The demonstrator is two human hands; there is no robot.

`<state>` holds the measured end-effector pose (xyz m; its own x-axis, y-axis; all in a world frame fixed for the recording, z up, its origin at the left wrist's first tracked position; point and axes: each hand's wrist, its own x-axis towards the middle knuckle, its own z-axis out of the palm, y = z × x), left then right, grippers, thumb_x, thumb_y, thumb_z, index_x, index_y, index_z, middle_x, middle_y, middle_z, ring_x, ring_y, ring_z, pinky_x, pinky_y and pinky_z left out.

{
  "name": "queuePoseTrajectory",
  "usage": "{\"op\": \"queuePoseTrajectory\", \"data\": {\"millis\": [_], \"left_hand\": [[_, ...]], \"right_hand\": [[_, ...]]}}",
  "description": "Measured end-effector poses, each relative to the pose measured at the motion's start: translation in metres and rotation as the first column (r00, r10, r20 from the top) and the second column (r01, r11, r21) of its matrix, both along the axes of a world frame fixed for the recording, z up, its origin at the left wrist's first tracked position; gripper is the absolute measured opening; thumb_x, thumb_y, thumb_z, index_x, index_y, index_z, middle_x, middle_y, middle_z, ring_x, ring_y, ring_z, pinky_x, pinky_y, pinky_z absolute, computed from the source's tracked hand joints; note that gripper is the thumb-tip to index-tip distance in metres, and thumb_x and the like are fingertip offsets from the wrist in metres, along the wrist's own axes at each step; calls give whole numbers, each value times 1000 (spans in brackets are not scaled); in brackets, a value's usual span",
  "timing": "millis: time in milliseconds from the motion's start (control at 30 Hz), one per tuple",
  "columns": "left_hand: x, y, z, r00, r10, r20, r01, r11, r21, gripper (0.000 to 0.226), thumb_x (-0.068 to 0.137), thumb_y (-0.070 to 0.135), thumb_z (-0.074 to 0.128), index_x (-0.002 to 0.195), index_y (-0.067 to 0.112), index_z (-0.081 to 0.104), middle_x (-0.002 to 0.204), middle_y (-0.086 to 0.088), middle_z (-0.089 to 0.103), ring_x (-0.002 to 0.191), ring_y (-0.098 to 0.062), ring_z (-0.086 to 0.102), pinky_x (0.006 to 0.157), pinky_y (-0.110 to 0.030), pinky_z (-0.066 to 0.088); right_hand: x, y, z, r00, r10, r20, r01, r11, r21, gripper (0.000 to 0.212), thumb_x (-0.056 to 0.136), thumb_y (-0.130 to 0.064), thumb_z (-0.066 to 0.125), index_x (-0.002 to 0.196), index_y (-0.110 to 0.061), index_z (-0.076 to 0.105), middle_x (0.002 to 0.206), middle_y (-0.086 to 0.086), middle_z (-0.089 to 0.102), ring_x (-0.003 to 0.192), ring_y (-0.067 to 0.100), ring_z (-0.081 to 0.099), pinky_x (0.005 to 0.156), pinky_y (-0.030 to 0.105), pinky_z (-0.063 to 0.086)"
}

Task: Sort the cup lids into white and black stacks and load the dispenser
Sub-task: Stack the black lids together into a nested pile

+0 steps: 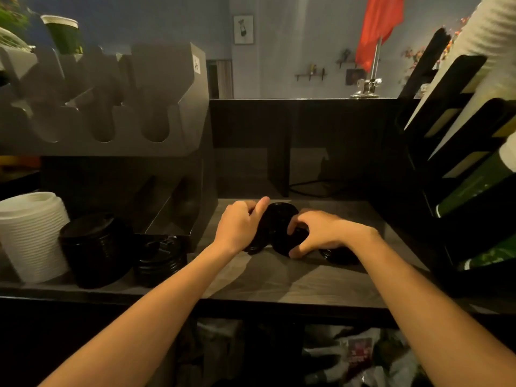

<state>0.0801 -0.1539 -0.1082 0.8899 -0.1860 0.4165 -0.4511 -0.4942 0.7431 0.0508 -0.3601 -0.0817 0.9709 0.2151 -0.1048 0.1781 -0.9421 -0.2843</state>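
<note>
Both hands meet over loose black lids in the middle of the wooden counter (279,283). My left hand (240,224) grips a black lid (279,216) held tilted on edge, thumb along its top. My right hand (321,233) curls its fingers round another black lid (284,243) just below it. One more black lid (339,255) lies flat under my right wrist. At the left stand a tall white lid stack (32,236), a black lid stack (96,247) and a lower black stack (160,259). The grey dispenser (111,107) hangs above them.
A black rack (458,152) with sleeves of green and white cups leans at the right. A dark partition wall closes the back of the counter. Crumpled bags lie on the floor below the counter's front edge. A green cup (64,34) sits atop the dispenser.
</note>
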Motion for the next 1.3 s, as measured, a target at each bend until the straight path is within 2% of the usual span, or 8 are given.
{"op": "queuePoseTrajectory", "data": {"millis": [167,267,467,667,767,900,1167,1300], "left_hand": [[35,-18,3,957,102,-270,-125,990,-70,47,107,43,48,67,18,50,61,0,51,56,-15,50,66,-33,39],[48,-23,1,897,130,-423,-234,951,-204,39,107,41,47,71,26,48,76,0,54,72,-16,52,84,-34,41],[50,-21,-7,907,-3,-421,-159,924,-349,29,103,42,47,89,22,62,107,-20,69,101,-33,66,101,-51,51],[57,-19,-12,837,-113,-535,-220,826,-519,25,92,32,60,98,12,73,94,-10,77,89,-28,72,88,-40,56],[53,-25,-13,812,-216,-543,-180,791,-584,20,95,28,65,104,13,74,107,-13,77,103,-30,72,98,-46,58],[51,-29,-14,782,-378,-496,-86,723,-685,33,98,28,62,124,11,70,123,-12,73,115,-27,69,92,-41,57],[46,-25,-18,786,-469,-402,66,711,-700,16,97,21,64,108,9,64,103,-9,72,96,-20,69,72,-29,56],[47,-21,-20,802,-464,-376,71,699,-712,20,94,18,68,111,9,65,108,-10,73,101,-23,71,75,-30,58]], "right_hand": [[19,-1,1,996,21,-82,-19,1000,16,58,67,-58,85,110,-32,56,111,-14,52,100,11,52,77,29,47],[19,-7,-11,999,20,-36,-18,997,70,61,70,-56,84,117,-33,53,121,-12,51,112,12,50,87,30,48],[17,-13,-14,1000,-16,25,13,991,134,63,73,-60,80,126,-40,51,125,-19,51,112,6,51,89,26,48],[19,-11,-18,957,-99,274,-26,909,417,61,76,-48,83,124,-36,48,121,-14,51,111,5,53,81,11,41],[18,-5,-21,929,-113,353,-51,904,425,78,71,-46,87,134,-38,42,127,-14,44,115,6,49,92,20,45],[22,-4,-27,888,-108,446,-65,933,355,95,65,-47,89,144,-37,38,136,-12,38,125,9,46,104,31,45],[28,-2,-32,889,-111,445,-64,931,360,94,67,-54,87,145,-39,37,140,-15,40,130,6,38,107,33,40],[29,-1,-33,919,-182,351,-71,797,599,63,85,-46,75,140,-42,45,135,-15,48,124,8,48,102,30,45]]}}
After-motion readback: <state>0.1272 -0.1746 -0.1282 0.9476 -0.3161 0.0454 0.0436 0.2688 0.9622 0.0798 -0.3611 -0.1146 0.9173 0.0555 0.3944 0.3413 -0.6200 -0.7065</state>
